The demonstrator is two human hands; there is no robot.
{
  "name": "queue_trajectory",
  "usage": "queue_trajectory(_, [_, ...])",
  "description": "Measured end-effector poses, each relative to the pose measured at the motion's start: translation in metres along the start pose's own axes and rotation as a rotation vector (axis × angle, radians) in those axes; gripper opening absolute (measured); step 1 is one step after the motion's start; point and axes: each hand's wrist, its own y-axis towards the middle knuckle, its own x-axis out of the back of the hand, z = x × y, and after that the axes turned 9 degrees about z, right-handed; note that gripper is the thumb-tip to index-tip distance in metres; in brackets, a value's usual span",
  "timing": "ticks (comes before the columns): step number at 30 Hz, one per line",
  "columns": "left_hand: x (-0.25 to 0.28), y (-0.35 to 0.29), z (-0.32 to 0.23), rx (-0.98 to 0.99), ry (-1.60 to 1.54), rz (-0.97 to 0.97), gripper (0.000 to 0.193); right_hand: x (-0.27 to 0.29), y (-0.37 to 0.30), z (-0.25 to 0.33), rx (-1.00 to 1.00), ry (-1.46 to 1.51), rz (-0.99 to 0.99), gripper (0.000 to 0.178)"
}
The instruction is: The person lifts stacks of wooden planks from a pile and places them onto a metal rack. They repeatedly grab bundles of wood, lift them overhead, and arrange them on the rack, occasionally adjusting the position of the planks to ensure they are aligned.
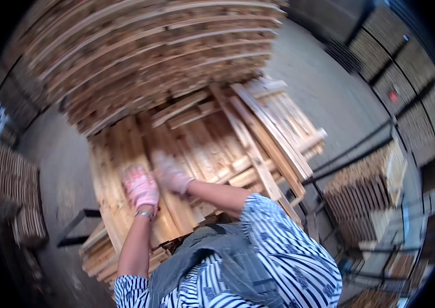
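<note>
My left hand [141, 188], in a pink and white work glove, lies flat with its fingers stretched out on the light wooden boards [113, 167] at the left of the pile. Close beside it on the right, my right hand [174, 175] wears a similar glove and is smeared by motion. It is over or against a wooden plank [172, 213] that runs away from me; whether it grips the plank's edge I cannot tell. Several more boards lie side by side beyond the hands.
Loose narrow battens [250, 136] lie across the pile's right side. A tall stack of planks [161, 49] rises directly behind. Black metal bars [351, 149] and another stack of wood [361, 197] stand at right; bundled slats [16, 185] stand at far left. Grey floor [63, 164] shows on both sides.
</note>
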Motion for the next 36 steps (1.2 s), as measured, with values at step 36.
queue_trajectory(36, [0.019,-0.003,-0.016,0.032,0.035,0.077,0.059,0.217,-0.210,-0.236,-0.326,0.740,-0.170,0.082])
